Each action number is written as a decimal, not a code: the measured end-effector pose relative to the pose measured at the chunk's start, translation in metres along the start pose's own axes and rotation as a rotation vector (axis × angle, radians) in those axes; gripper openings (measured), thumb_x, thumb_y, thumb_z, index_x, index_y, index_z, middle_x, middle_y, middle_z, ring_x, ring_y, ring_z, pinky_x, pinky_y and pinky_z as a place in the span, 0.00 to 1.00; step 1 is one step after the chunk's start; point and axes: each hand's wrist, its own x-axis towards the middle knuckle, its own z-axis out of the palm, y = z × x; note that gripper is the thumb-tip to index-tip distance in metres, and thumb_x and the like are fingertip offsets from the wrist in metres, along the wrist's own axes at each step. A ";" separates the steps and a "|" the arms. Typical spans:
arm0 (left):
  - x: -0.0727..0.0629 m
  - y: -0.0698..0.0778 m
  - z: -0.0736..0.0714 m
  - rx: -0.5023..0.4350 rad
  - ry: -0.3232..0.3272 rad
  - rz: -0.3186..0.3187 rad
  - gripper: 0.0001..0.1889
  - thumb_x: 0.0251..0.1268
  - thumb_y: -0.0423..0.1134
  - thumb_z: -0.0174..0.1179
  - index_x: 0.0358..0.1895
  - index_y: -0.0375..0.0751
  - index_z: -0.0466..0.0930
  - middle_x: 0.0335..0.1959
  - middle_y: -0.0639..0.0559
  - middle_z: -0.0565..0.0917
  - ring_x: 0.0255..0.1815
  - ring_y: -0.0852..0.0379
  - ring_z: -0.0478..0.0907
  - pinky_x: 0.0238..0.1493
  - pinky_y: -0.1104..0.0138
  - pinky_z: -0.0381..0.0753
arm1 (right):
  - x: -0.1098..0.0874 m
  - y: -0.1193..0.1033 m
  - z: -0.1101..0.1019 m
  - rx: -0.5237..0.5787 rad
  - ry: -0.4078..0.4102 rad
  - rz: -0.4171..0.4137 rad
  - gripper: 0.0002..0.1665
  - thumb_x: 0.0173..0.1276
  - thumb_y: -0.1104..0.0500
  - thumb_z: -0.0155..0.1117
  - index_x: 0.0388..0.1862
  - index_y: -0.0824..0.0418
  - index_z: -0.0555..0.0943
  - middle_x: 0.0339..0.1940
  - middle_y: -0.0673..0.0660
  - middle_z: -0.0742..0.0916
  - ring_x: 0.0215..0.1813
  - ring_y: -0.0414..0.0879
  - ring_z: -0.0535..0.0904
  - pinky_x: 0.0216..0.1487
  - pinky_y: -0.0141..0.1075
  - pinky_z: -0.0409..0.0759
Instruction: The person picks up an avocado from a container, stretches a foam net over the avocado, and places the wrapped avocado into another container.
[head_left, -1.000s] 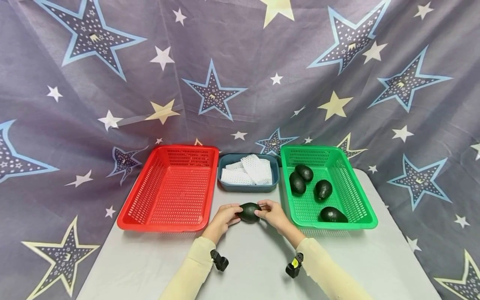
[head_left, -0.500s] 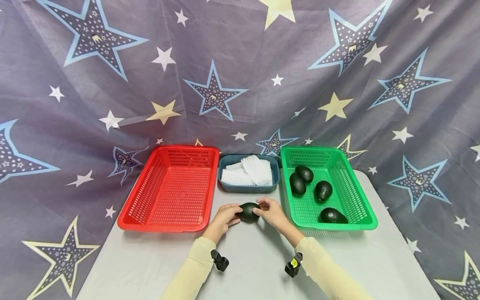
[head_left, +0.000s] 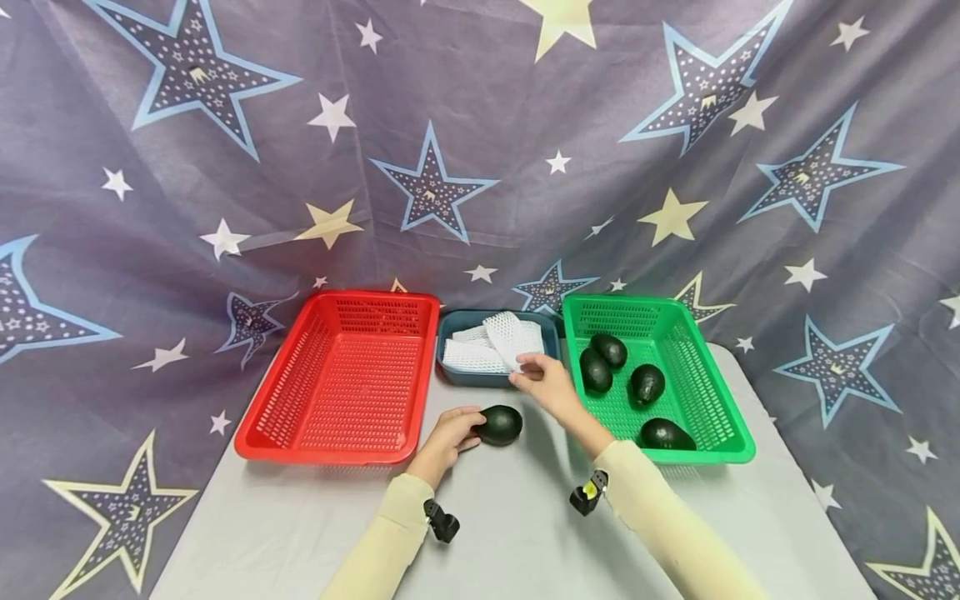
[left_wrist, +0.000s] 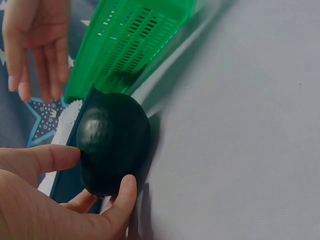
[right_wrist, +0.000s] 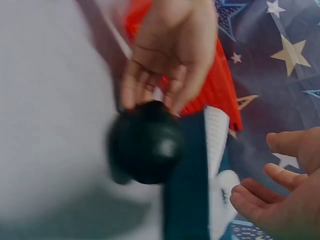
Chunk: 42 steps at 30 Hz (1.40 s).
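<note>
My left hand [head_left: 447,440] grips one end of a dark green avocado [head_left: 501,425] with thumb and fingers, low over the middle of the table. In the left wrist view, the fingertips press on the avocado's [left_wrist: 115,142] near end. My right hand [head_left: 552,389] is off the fruit, fingers spread and holding nothing, as the right wrist view shows. In the head view its fingertips overlap the front right corner of a dark blue tub [head_left: 497,380]. White foam net sleeves [head_left: 476,356] lie in that tub, close to those fingertips; whether they touch cannot be told.
A red basket [head_left: 330,457] stands on the left with nothing visible inside. The green basket [head_left: 723,456] on the right holds several avocados [head_left: 647,384]. A star-patterned curtain [head_left: 480,108] hangs behind the grey-white table [head_left: 517,533].
My right hand has let go of the avocado's right end and moved up and slightly right to the blue tub. The left hand stays in place with the avocado.
</note>
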 end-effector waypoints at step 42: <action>0.002 0.000 -0.002 -0.008 0.020 0.004 0.23 0.65 0.32 0.61 0.63 0.31 0.77 0.55 0.40 0.84 0.44 0.56 0.79 0.54 0.58 0.84 | 0.075 0.032 0.001 -0.345 -0.014 0.252 0.43 0.67 0.54 0.71 0.74 0.74 0.66 0.69 0.72 0.77 0.68 0.66 0.74 0.65 0.55 0.78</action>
